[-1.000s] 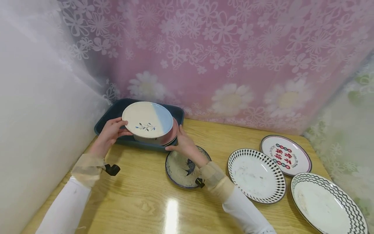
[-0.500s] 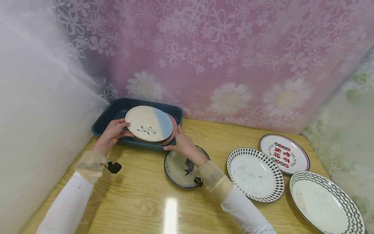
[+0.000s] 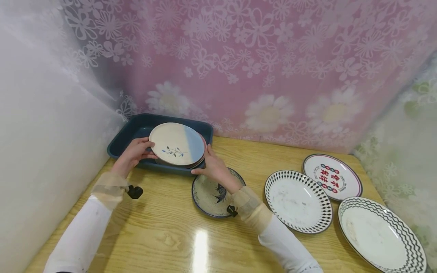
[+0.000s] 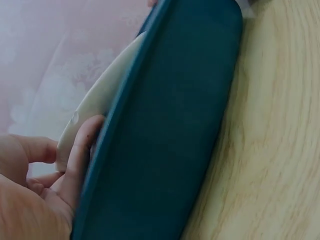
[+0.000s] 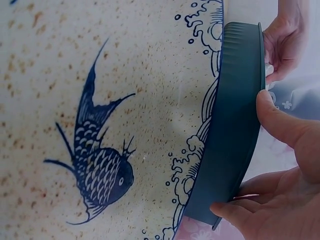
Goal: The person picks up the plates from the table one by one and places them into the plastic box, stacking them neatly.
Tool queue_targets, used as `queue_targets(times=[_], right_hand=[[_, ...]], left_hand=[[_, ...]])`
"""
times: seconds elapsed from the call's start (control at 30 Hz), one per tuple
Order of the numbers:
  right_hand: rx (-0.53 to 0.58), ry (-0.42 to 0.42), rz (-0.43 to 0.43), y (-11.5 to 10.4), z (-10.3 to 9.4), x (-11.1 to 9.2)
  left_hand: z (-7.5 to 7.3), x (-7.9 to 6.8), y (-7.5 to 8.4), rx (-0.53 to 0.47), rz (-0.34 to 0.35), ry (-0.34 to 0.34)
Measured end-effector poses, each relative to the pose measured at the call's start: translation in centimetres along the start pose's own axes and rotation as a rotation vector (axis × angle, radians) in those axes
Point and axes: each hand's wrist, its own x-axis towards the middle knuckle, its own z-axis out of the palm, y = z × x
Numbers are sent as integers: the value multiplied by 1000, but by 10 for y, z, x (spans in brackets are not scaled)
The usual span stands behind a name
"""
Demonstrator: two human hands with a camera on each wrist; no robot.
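Note:
In the head view, an oval cream-and-blue plate (image 3: 172, 142) with a leaf sprig lies over a stack of plates, a pink rim (image 3: 205, 141) among them, inside a dark teal tray (image 3: 131, 131). My left hand (image 3: 136, 150) pinches the plate's left edge between thumb and fingers; the left wrist view shows the pinched cream rim (image 4: 92, 102). At the tray's front right corner, my right hand (image 3: 216, 167) holds the rim, thumb on the front side and fingers round the end. Below that hand sits a round plate (image 3: 208, 197) with a blue fish.
To the right on the wooden table (image 3: 164, 235) lie a diamond-rimmed plate (image 3: 297, 201), a plate with red lettering (image 3: 348, 172) and an oval wavy-rimmed plate (image 3: 375, 235). A pink floral curtain (image 3: 239, 76) hangs behind; a white wall (image 3: 51, 132) borders the left.
My left hand has lowered the cream-and-blue plate onto the stack and shifted it slightly right, covering more of the pink rim. The right hand stays at the tray corner.

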Motion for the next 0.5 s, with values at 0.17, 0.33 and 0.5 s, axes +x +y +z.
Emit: queue_targets(times=[0.17,0.33,0.5], right_hand=[[-15,-15,-4,0,0,0],[-25,-11,5,2,0,-1],[-46,-13,4,2,0,-1]], left_hand=[[0,3,-1,39,-16,-10],[3,4,0,100,-35,6],[8,2,-1,253,-20,95]])
